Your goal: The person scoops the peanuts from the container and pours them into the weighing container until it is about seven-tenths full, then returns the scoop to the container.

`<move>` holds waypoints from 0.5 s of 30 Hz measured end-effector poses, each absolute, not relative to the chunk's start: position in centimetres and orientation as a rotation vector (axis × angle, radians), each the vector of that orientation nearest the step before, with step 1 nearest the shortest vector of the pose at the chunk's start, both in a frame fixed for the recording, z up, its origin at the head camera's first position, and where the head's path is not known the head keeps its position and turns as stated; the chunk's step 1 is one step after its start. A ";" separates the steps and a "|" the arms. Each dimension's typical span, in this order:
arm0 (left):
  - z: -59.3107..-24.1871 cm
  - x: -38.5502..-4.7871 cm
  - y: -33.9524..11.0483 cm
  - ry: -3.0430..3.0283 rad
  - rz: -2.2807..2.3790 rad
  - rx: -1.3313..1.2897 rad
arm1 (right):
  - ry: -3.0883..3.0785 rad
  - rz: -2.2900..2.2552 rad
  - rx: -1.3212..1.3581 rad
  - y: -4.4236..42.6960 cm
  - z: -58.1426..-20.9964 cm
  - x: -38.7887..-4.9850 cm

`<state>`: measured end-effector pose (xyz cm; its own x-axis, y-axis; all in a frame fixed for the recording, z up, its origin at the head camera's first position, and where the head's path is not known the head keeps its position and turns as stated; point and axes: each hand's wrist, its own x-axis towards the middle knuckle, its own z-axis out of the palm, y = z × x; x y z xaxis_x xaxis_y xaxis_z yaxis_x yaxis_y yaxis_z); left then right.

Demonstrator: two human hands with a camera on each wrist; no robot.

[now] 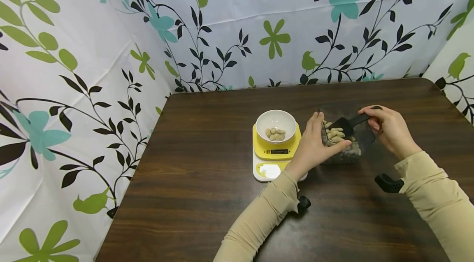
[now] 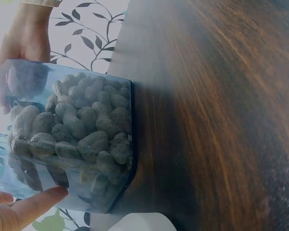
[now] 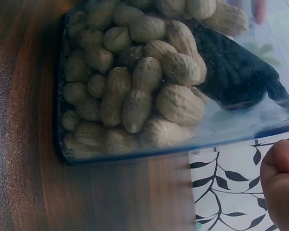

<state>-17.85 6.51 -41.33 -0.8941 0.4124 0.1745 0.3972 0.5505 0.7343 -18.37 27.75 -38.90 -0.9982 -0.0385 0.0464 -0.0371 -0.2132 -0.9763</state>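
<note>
A clear plastic container (image 1: 366, 140) holds many unshelled peanuts (image 2: 86, 120) and stands at the right of the table. My left hand (image 1: 314, 142) grips its left side, thumb along the near wall and fingers toward the back. In my right hand (image 1: 389, 128) is the handle of a black scoop (image 1: 344, 125), tilted with its head down among the peanuts. The right wrist view shows the scoop head (image 3: 231, 72) through the wall, against the peanuts. Left of the container, a white bowl (image 1: 275, 117) with several peanuts (image 1: 275, 133) sits on a yellow-and-white kitchen scale (image 1: 279, 152).
Everything stands on a dark wooden table (image 1: 200, 151). A white curtain (image 1: 229, 3) with leaf and flower prints hangs behind it and along the left. The scale's display is too small to read. My left forearm passes close by the scale's near right corner.
</note>
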 end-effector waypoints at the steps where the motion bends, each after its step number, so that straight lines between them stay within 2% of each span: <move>1: -41.4 -17.8 6.5 2.748 1.295 0.718 | 1.968 -2.456 -0.089 27.7 -39.0 -18.4; 15: -41.7 -17.8 6.5 2.745 1.295 0.725 | 1.659 -2.618 -0.072 27.9 -39.4 -18.5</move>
<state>-17.83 6.47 -41.67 -0.8920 0.4172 0.1742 0.3998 0.5478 0.7349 -18.52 27.86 -39.38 -0.9981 -0.0598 0.0170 0.0101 -0.4263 -0.9045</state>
